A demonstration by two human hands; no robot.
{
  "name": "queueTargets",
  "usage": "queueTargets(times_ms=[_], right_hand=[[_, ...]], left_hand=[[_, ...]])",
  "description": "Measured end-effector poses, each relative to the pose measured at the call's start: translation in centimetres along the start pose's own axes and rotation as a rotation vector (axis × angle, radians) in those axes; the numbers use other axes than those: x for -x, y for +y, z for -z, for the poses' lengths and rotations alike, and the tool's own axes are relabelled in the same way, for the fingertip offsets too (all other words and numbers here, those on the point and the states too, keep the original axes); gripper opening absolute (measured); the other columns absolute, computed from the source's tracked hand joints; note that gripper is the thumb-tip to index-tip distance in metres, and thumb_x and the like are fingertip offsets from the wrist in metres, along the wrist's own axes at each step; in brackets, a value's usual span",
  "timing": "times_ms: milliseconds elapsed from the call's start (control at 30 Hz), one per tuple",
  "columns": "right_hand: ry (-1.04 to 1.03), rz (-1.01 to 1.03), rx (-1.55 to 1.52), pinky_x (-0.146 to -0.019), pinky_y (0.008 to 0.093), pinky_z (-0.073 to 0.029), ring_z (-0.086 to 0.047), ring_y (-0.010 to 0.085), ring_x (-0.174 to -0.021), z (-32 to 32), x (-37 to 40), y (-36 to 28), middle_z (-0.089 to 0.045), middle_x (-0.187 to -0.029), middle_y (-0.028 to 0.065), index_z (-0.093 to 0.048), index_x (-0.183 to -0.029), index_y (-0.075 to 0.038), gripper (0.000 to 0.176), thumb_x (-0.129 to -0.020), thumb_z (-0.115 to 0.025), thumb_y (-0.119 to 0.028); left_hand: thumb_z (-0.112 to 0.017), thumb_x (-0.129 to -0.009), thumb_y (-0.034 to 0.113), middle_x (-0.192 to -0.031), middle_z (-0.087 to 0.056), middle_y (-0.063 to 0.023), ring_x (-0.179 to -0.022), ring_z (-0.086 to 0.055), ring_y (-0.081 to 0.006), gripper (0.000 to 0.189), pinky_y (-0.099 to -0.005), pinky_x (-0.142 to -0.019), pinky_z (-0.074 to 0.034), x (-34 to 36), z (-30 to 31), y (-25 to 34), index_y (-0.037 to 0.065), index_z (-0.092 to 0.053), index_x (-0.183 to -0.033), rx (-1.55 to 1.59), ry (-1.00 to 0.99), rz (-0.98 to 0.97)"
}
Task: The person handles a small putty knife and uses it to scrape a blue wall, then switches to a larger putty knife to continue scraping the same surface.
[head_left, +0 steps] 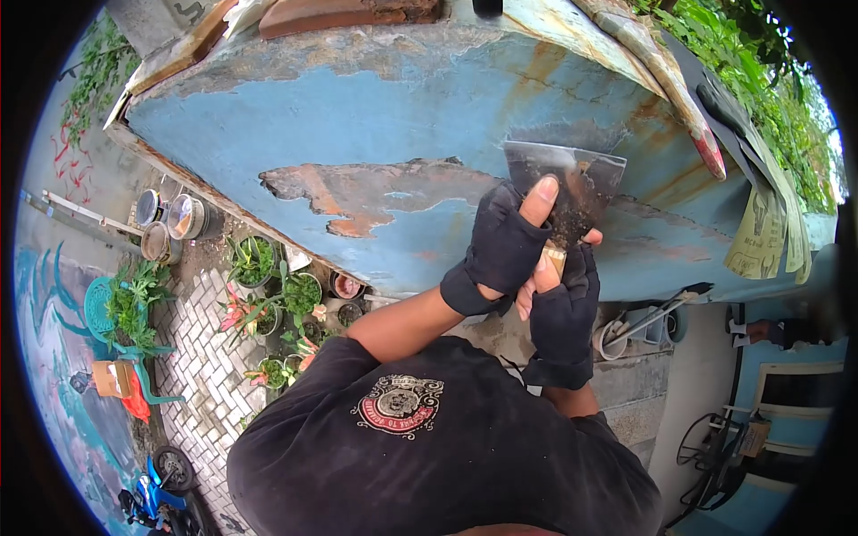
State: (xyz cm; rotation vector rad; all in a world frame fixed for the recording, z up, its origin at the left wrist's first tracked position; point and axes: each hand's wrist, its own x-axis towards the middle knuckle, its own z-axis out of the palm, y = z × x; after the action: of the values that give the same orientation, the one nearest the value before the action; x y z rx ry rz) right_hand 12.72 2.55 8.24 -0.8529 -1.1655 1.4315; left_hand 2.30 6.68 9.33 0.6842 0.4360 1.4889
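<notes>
A wide metal scraper point(579, 192) has its broad edge up against the blue painted wall point(223, 129), and brown specks cover its blade. My left hand point(505, 241), in a black fingerless glove, presses its thumb on the blade's face; its other fingers are mostly hidden. Below it, my right hand point(563, 308), gloved the same way, is wrapped round the scraper's pale wooden handle point(554, 259). To the left of the blade runs a long patch of peeled paint point(366, 192) showing grey and reddish material.
Rust-stained wood point(661, 76) and hanging sandpaper sheets point(760, 232) are at the upper right. Potted plants point(277, 304), buckets point(183, 216) and a green chair point(98, 308) stand on the left, near a blue motorcycle point(161, 496). A bucket with tools point(612, 339) is at right.
</notes>
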Motion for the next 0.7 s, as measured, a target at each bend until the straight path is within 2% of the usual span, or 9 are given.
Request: queueTargets(times_ms=[200, 467, 533, 667, 700], right_hand=[[0.022, -0.017, -0.008, -0.045, 0.0206, -0.038, -0.048, 0.0051, -0.052, 0.4, 0.3, 0.2, -0.054, -0.071, -0.0004, -0.053, -0.106, -0.004, 0.012, -0.097, -0.053, -0.012], [0.012, -0.025, 0.034, -0.048, 0.0209, -0.038, -0.048, 0.0046, -0.054, 0.7, 0.3, 0.1, -0.055, -0.072, -0.0004, -0.055, -0.103, -0.003, 0.011, -0.096, -0.054, -0.012], [0.009, 0.005, 0.032, -0.049, 0.021, -0.039, -0.048, 0.0046, -0.054, 0.5, -0.1, 0.3, -0.055, -0.073, -0.0006, -0.055, -0.104, -0.003, 0.012, -0.096, -0.054, -0.012], [0.009, 0.014, 0.029, -0.051, 0.0209, -0.039, -0.048, 0.0042, -0.057, 0.5, 0.1, 0.3, -0.056, -0.076, -0.0013, -0.056, -0.107, -0.003, 0.014, -0.096, -0.054, -0.011], [-0.025, 0.029, 0.084, -0.044, 0.0231, -0.039, -0.045, 0.0084, -0.05, 0.8, -0.1, 0.5, -0.05, -0.071, 0.0019, -0.05, -0.113, -0.004, 0.018, -0.097, -0.053, -0.011]], left_hand=[[-0.052, -0.098, 0.038, -0.103, -0.065, -0.0169, -0.082, -0.069, -0.0297, 0.045, -0.0383, -0.071, -0.058, 0.0, 0.5, -0.6, -0.003, -0.055, -0.116, 0.006, -0.045, 0.039], [-0.054, -0.097, 0.036, -0.1, -0.065, -0.0155, -0.08, -0.069, -0.0288, 0.044, -0.0375, -0.068, -0.058, 0.4, -0.1, -0.8, -0.003, -0.055, -0.116, 0.043, 0.03, 0.048], [-0.053, -0.097, 0.036, -0.098, -0.065, -0.0152, -0.08, -0.069, -0.0296, 0.043, -0.0377, -0.067, -0.058, -0.1, -0.2, -0.9, -0.003, -0.055, -0.115, 0.022, 0.035, -0.025], [-0.052, -0.098, 0.037, -0.099, -0.065, -0.0155, -0.081, -0.07, -0.0301, 0.043, -0.0386, -0.069, -0.058, 0.3, 0.1, -0.4, -0.003, -0.055, -0.114, -0.042, 0.015, 0.019], [-0.053, -0.098, 0.036, -0.097, -0.066, -0.0148, -0.079, -0.07, -0.028, 0.042, -0.0363, -0.068, -0.057, 0.2, -0.1, -0.3, -0.003, -0.056, -0.114, -0.016, 0.028, 0.005]])
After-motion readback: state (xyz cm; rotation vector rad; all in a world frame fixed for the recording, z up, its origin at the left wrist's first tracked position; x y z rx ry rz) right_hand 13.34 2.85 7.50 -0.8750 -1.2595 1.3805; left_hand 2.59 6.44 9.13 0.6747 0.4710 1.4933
